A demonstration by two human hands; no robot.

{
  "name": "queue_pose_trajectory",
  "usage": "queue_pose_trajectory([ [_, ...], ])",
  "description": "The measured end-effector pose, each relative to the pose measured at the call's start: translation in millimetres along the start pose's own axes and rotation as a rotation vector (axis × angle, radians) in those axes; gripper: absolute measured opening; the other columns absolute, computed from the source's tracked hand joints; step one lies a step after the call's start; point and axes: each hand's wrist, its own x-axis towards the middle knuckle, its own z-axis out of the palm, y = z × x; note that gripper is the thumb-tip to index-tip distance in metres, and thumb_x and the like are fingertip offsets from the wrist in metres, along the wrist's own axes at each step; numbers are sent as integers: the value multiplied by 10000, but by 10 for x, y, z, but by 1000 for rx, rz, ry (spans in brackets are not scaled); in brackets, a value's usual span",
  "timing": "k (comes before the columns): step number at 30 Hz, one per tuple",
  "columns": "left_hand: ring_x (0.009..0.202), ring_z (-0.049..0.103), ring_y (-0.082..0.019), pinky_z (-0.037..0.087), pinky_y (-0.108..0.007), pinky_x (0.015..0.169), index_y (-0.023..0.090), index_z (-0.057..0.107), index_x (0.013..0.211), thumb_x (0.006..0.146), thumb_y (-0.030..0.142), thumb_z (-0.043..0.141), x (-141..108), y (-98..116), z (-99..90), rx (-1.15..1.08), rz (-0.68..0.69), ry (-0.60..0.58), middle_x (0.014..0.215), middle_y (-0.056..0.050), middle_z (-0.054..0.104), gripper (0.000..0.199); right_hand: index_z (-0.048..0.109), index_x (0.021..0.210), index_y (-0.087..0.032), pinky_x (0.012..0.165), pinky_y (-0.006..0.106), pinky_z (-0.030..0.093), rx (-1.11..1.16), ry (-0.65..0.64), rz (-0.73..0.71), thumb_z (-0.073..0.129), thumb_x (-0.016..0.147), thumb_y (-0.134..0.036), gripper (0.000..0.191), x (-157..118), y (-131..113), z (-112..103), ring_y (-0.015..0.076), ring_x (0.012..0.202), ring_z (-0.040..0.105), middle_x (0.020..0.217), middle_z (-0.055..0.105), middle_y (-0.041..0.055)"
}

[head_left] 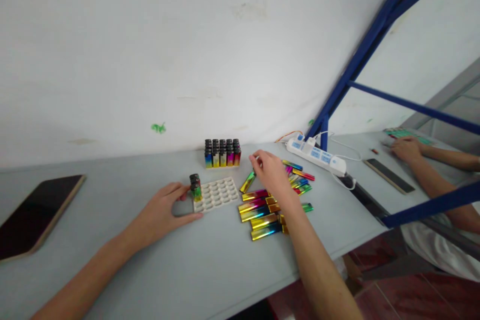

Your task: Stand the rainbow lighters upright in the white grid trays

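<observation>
At the left end of a white tray with rows of small slots (221,194), my left hand (161,210) has its thumb along the front edge and its fingers at the left side. Its fingertips touch a short row of upright lighters (197,192) with black tops, standing in the tray's left column. My right hand (268,172) is over the far left part of a pile of shiny multicoloured lighters (258,207), fingers curled together. A green-yellow lighter (247,182) lies just beneath its fingers. Whether anything is between these fingertips is hidden.
Against the wall stands a block of upright lighters (223,154) in rows. A white power strip (317,155) with cables lies behind the pile, beside a blue metal frame (337,90). A phone (39,212) lies far left. Another person's hands (407,149) and a second phone (390,175) are right.
</observation>
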Motion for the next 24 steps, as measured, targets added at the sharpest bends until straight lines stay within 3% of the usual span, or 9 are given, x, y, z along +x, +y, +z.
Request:
queue_pose_trajectory([
  [3, 879, 684, -304, 586, -452, 869, 218, 678, 865, 716, 848, 705, 10, -20, 21, -4, -12, -11, 934, -81, 697, 648, 710, 1109, -167, 840, 298, 454, -58, -36, 148, 566, 1084, -309, 204, 23, 219, -19, 222, 914, 720, 998, 785, 99],
  [7, 878, 677, -297, 574, -433, 855, 220, 700, 897, 732, 830, 701, 2, -28, 24, 4, -10, -20, 942, -74, 690, 633, 745, 1029, -189, 841, 340, 476, -106, -145, 257, 515, 1088, -514, 402, 6, 189, 33, 277, 939, 743, 950, 800, 128],
  [9, 874, 670, -288, 569, -419, 845, 221, 705, 912, 746, 815, 703, -6, -20, 19, 11, -2, -27, 942, -69, 689, 616, 743, 1082, -188, 857, 348, 485, -122, -138, 278, 534, 1079, -514, 387, -3, 161, 64, 286, 976, 747, 997, 802, 133],
  [13, 889, 665, -278, 557, -408, 859, 217, 702, 921, 771, 764, 727, -13, -4, 21, 17, 19, -32, 942, -65, 683, 568, 711, 1239, -142, 908, 341, 494, -122, -145, 293, 648, 1039, -404, 336, -11, 277, 109, 281, 1060, 740, 1119, 794, 149],
  [17, 906, 661, -273, 546, -398, 867, 224, 704, 949, 773, 720, 758, -9, -6, 39, 11, 25, -35, 957, -64, 687, 529, 743, 1217, -159, 880, 311, 505, 12, -274, 251, 642, 1048, -404, 314, 4, 438, 141, 250, 1013, 763, 1073, 823, 111],
  [24, 919, 653, -273, 526, -388, 875, 213, 701, 940, 771, 742, 749, -11, 3, 32, 7, 20, -54, 957, -57, 680, 557, 741, 1241, -157, 904, 320, 507, -8, -263, 185, 653, 1031, -382, 320, 6, 416, 237, 249, 1026, 744, 1106, 804, 120],
])
